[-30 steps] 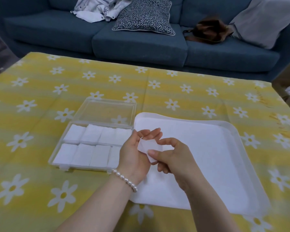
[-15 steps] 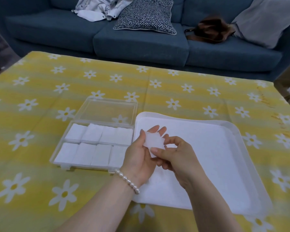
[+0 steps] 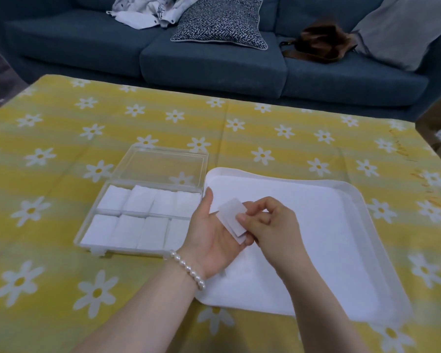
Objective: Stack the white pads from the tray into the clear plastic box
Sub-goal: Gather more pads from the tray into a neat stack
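Note:
A small white pad [image 3: 231, 218] is held over the left end of the white tray [image 3: 351, 197]. My right hand [image 3: 270, 226] pinches its right edge between thumb and fingers. My left hand [image 3: 210, 235], with a pearl bracelet at the wrist, lies palm-up under the pad with its fingers against it. The clear plastic box [image 3: 87, 234] sits open just left of the tray, its lid [image 3: 163, 165] folded back. Two rows of white pads [image 3: 138, 217] fill the box. The tray's floor looks white and flat; I cannot make out separate pads on it.
The table wears a yellow cloth with white daisies [image 3: 61, 276]. Behind it stands a blue sofa [image 3: 214, 67] with a patterned cushion [image 3: 220, 21], crumpled clothing [image 3: 148, 11], a brown bag [image 3: 318, 43] and a grey pillow [image 3: 402, 29].
Both hands have shifted the pad slightly right, and it has turned flatter in my fingers. My left fingers have uncurled beneath it. The box and tray have not moved.

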`<state>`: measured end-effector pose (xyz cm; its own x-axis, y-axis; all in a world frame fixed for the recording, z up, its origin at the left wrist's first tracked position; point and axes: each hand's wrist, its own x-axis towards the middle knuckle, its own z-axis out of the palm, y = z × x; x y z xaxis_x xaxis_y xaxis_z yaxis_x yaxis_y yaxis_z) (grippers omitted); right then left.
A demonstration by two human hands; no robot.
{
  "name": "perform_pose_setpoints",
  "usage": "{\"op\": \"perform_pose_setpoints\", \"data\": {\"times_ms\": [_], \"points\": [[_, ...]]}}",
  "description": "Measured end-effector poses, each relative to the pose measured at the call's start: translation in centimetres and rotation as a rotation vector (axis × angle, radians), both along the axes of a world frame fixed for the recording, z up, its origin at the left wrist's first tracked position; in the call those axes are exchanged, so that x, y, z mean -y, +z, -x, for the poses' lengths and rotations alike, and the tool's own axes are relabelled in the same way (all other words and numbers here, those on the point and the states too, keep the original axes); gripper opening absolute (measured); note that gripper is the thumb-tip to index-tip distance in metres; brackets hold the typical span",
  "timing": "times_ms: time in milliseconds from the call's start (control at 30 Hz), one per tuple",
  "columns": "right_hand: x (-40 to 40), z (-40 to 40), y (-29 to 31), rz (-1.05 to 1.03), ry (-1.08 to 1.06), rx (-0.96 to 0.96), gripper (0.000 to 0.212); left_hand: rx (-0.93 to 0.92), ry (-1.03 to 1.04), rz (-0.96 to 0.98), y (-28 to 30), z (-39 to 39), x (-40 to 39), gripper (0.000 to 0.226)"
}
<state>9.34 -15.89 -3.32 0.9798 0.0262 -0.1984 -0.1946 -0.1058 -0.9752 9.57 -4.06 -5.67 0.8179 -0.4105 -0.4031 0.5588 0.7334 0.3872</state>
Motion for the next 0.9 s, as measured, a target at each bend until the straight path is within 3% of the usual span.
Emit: {"op": "perform_pose_setpoints", "data": {"times_ms": [67, 167, 233, 367, 433, 533, 633, 700, 900], "points": [[-0.1, 0.0, -0.4, 0.133, 0.034, 0.02, 0.025, 0.011, -0.038, -0.032, 0.0, -0.1, -0.1, 0.079], [0.0, -0.1, -0.9, 0.294, 0.081, 0.047, 0.026, -0.01, -0.055, -0.112, 0.0, 0.0, -0.2, 0.038], [0.5, -0.5, -1.1, 0.366, 0.049, 0.076, 0.025, -0.077, 0.0, -0.132, -0.2, -0.2, -0.5, 0.022], [3.4, -2.5, -2.0, 0.525, -0.171, 0.131, 0.018, -0.126, 0.098, -0.191, 0.1, -1.2, -2.6, 0.017], [4.2, -3.3, -3.1, 0.591, -0.131, 0.073, 0.008, -0.116, 0.13, -0.183, 0.4, -1.6, -3.5, 0.027], [3.4, -3.9, -4.8, 0.723, 0.06, -0.005, 0.041, -0.122, 0.139, -0.14, 0.8, -1.7, -4.2, 0.038], [2.0, -4.2, -5.9, 0.887, 0.2, -0.02, 0.065, -0.184, 0.133, -0.087, 0.8, -1.8, -4.2, 0.02], [1.6, -4.2, -6.1, 0.911, 0.22, -0.057, 0.061, -0.208, 0.144, -0.084, 0.6, -1.8, -4.3, 0.009], [1.7, -4.0, -5.6, 0.822, 0.205, -0.12, 0.033, -0.214, 0.118, -0.127, 0.2, -1.9, -4.5, 0.011]]}}
